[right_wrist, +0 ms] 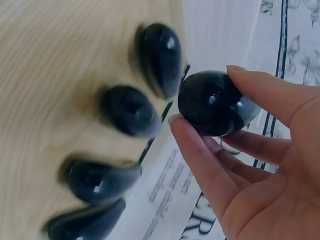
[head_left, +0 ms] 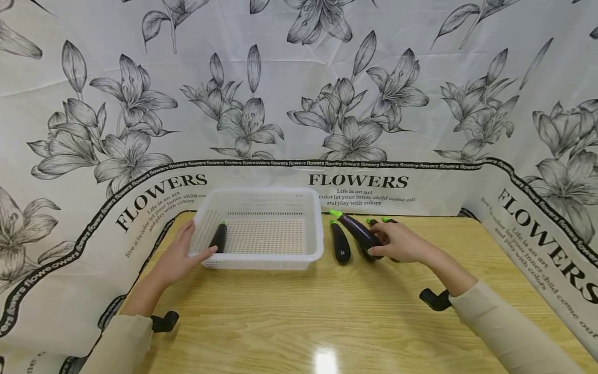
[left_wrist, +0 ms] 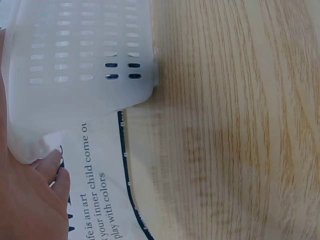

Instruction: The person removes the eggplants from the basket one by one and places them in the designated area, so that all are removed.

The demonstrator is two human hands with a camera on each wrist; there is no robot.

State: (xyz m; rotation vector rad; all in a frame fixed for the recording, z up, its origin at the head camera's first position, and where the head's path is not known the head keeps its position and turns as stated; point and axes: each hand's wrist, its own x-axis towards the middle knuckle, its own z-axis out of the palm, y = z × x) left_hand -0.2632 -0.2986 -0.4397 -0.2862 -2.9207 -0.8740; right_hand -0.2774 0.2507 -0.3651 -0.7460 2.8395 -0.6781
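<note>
A white perforated plastic basket [head_left: 315, 218] stands on the table, with one dark eggplant [head_left: 219, 239] lying inside at its left end. My left hand [head_left: 174, 262] grips the basket's left side, thumb over the near rim and fingers along the outer wall. In the right wrist view, my right hand [right_wrist: 260, 165] pinches another eggplant [right_wrist: 212, 102] between thumb and fingers, raised off the table. Its green stem end points away to the left in the head view. Several more eggplants [right_wrist: 160, 55] lie on the table beneath it, partly covered by the hand in the head view.
The wooden table [head_left: 280, 317] ends at a white floral cloth [head_left: 261, 179] hanging along the back and sides. One loose eggplant [head_left: 340, 243] lies just right of the basket. A black wrist mount [head_left: 435, 299] sits below the right forearm.
</note>
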